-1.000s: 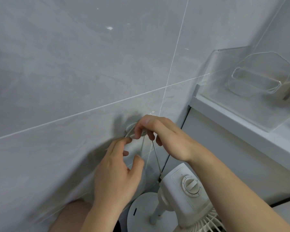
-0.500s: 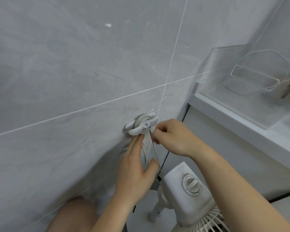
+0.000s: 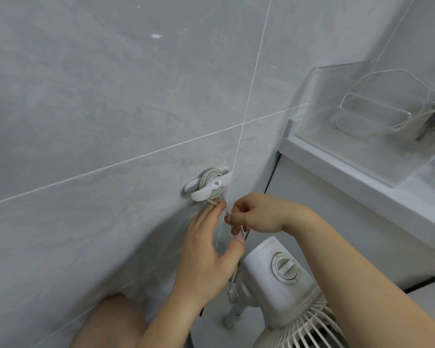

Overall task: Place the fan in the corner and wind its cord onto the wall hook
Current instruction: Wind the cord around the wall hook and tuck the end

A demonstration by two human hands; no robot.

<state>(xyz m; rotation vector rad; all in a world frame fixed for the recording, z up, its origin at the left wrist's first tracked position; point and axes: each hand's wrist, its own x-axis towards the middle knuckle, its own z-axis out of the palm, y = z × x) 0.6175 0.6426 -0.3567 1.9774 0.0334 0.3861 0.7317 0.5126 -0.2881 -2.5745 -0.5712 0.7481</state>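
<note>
Several loops of cord (image 3: 210, 182) are already wrapped around the wall hook (image 3: 206, 188) on the grey tile wall (image 3: 86, 121), so I'd say this is the tail end of the winding step, with only a short slack run left hanging below the hook. Next move probably calls for taking up that last bit and tucking or snugging it so the coil doesn't spring loose.

Just under the hook, the left hand (image 3: 209, 257) reaches up with fingers straight along the wall, tips touching the cord where it leaves the coil, thumb spread out to the side; that grip is wide, more steadying than holding. Beside it, the right hand (image 3: 256, 214) comes in from the right with the wrist bent, its fingers curled in a narrow pinch on the cord.

Below them the fan (image 3: 284, 280) stands on the floor close to the wall, next to a white cabinet (image 3: 349, 222) whose surface carries a clear plastic holder (image 3: 377, 121).
</note>
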